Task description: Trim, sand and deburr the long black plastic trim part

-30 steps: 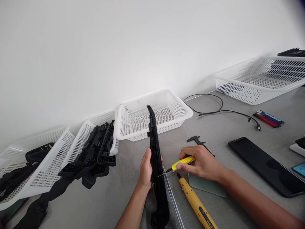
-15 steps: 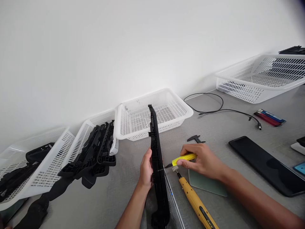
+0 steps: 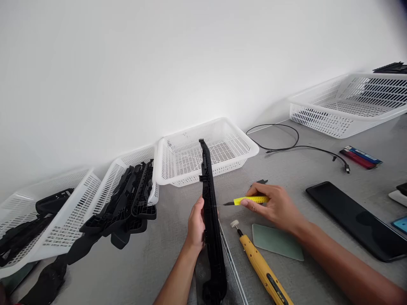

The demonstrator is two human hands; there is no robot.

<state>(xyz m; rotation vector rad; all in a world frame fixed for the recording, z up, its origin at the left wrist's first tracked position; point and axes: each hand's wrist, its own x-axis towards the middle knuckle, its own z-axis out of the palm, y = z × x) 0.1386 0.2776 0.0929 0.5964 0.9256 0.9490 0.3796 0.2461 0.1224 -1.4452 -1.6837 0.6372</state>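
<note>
My left hand point(image 3: 196, 226) is closed around a long black plastic part point(image 3: 210, 212), which stands on its edge and points away from me. Its far end overlaps the front of a white basket. In my right hand point(image 3: 273, 207) is a yellow-handled knife point(image 3: 251, 200), pinched between thumb and fingers. The thin blade points left, with its tip at the right side of the black part; whether it touches cannot be made out. Below the knife lie a yellow rotary tool point(image 3: 262, 267) with a pale round tip and a greenish glass-like plate point(image 3: 277, 241). A metal strip point(image 3: 233, 267) runs beside the part.
A white basket point(image 3: 165, 167) stands ahead, and two on the left hold black plastic parts point(image 3: 130, 190). Another basket point(image 3: 343, 120) is at far right. A black cable point(image 3: 297, 137), a red-and-blue packet point(image 3: 361, 156), a dark phone point(image 3: 352, 218) and a partly hidden caliper point(image 3: 261, 182) lie on the table.
My right hand has moved the knife slightly away from me and to the right along the black part. My left hand keeps its grip in nearly the same place.
</note>
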